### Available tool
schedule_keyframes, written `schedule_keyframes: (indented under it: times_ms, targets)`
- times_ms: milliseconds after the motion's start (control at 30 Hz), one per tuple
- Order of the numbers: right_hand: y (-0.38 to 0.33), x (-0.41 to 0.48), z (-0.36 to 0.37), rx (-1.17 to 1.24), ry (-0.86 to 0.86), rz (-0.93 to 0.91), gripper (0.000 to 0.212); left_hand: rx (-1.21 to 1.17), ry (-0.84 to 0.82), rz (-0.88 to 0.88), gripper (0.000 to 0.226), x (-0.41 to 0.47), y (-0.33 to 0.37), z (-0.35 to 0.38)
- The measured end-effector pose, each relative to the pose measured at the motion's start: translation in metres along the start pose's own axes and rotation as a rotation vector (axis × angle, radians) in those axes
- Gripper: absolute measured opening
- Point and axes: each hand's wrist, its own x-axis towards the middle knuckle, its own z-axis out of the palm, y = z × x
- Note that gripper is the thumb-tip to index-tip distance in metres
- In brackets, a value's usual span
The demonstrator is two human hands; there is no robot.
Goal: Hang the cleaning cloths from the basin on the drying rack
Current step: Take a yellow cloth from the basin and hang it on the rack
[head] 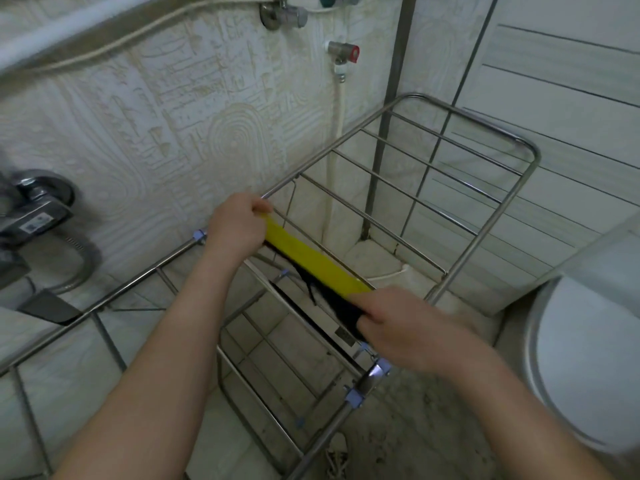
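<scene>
A yellow cleaning cloth [313, 259] is stretched taut in a narrow band over the metal drying rack [460, 157], running from upper left to lower right. My left hand [239, 226] grips its far end near the rack's wall-side rail. My right hand [412, 323] pinches the near end, where a dark cloth [346, 315] is bunched under the yellow one. Dark strands hang down below the yellow band. The basin is out of view.
The rack's bars stretch from the left foreground to the right corner. A chrome tap with a hose [38, 216] sits on the wall at left. A valve with a red handle [344, 53] is up on the wall. A white toilet [588, 358] stands at right.
</scene>
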Motion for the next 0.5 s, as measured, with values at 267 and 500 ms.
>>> schedule_keyframes:
  times_ms: [267,500]
  targets:
    - [-0.023,0.03,0.106,-0.385,-0.333,-0.181,0.01,0.468,-0.151,-0.215,0.034,-0.046,-0.105,0.012]
    - [-0.019,0.028,0.135,-0.45,-0.387,-0.15,0.023,0.688,-0.204,-0.141,0.033,-0.056,-0.142,0.044]
